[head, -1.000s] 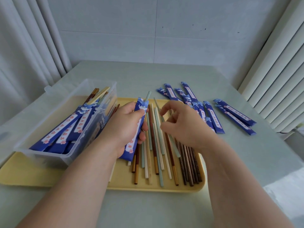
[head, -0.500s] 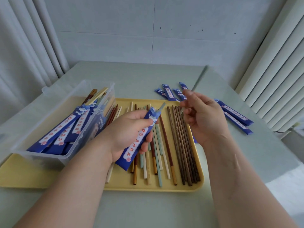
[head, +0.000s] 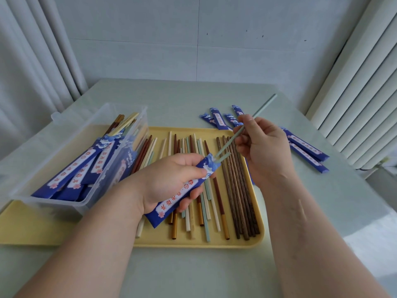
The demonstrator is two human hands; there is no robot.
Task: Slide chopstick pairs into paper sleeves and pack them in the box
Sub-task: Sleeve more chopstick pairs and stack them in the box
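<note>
My left hand point(head: 169, 179) grips a blue paper sleeve point(head: 182, 190) over the yellow tray point(head: 193, 241). One pale green chopstick end point(head: 224, 157) sticks out of the sleeve's mouth. My right hand point(head: 262, 147) pinches a second pale green chopstick point(head: 255, 117), whose lower tip sits at the sleeve's opening. Loose chopsticks point(head: 236, 190) in brown, cream, green and dark wood lie in rows on the tray. A clear plastic box point(head: 71, 160) on the tray's left holds several sleeved pairs.
Several empty blue sleeves point(head: 305, 149) lie on the table point(head: 322, 211) to the right of and behind the tray. Curtains hang at the left, a slatted panel stands at the right, and a wall is behind.
My right hand picked a green chopstick off the tray, raised it, then brought its tip down to the sleeve's mouth. The left hand tilted the sleeve to the right.
</note>
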